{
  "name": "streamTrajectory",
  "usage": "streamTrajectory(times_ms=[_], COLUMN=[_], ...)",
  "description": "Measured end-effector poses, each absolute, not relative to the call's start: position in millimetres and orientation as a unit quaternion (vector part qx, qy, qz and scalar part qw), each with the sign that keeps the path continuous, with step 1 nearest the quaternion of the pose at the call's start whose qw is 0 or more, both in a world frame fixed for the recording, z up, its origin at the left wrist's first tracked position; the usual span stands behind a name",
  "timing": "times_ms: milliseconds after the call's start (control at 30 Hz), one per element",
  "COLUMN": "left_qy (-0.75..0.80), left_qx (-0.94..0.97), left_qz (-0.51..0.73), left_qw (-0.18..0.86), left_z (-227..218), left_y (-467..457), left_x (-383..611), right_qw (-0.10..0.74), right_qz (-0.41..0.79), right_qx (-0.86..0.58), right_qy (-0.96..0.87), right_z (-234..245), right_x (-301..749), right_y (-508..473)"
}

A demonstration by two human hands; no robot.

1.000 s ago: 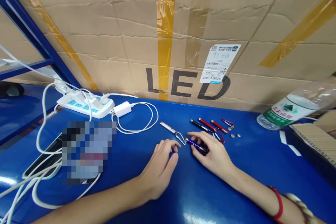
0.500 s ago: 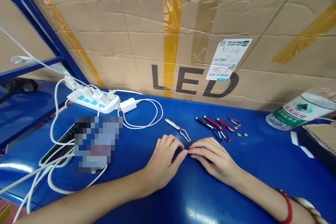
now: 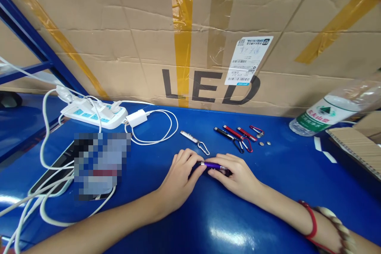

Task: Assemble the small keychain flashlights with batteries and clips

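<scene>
Between my two hands, just above the blue table, is a small purple keychain flashlight (image 3: pixel 213 165). My left hand (image 3: pixel 179 178) is closed on its left end, thumb and fingers pinching near the silver ring. My right hand (image 3: pixel 244 174) grips the purple barrel from the other side, its fingers hiding the far end. Beyond my hands lies a silver keychain flashlight (image 3: pixel 189 137) with a carabiner clip. Further right are a black flashlight (image 3: pixel 224 133), a red flashlight (image 3: pixel 235 133) and a shorter red tube (image 3: pixel 247 134). A red carabiner (image 3: pixel 256 129) and two button cells (image 3: pixel 261 143) lie beside them.
A white power strip (image 3: pixel 95 114), charger (image 3: pixel 137 118) and tangled cables occupy the left, near a phone (image 3: pixel 52 178) and a pixelated object (image 3: pixel 101 166). A large cardboard box (image 3: pixel 143 39) walls off the back. At right are a tilted water bottle (image 3: pixel 324 115) and a cardboard piece (image 3: pixel 357 151).
The purple flashlight now shows between my hands; before, my fingertips met and hid it. My right hand has shifted back along it. The whole view has moved slightly.
</scene>
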State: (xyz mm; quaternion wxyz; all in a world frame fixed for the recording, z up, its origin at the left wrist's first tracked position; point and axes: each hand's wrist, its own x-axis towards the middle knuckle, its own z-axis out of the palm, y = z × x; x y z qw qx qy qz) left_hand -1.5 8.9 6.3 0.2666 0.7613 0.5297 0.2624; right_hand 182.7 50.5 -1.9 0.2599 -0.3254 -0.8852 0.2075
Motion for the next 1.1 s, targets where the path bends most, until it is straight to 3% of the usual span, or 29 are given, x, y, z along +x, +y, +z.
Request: streamTrajectory(times_ms=[300, 1100], left_qy=[0.536, 0.509], left_qx=[0.727, 0.716], left_qz=[0.295, 0.333], left_qw=[0.310, 0.342], left_z=[8.9, 6.2], left_y=[9.2, 6.3], left_x=[-1.3, -5.9], right_qw=[0.272, 0.253], right_qz=[0.276, 0.153], right_qx=[-0.351, -0.335], right_qy=[-0.853, -0.895], right_z=[-1.3, -4.2], right_x=[184.4, 185.6], right_y=[54.2, 53.4])
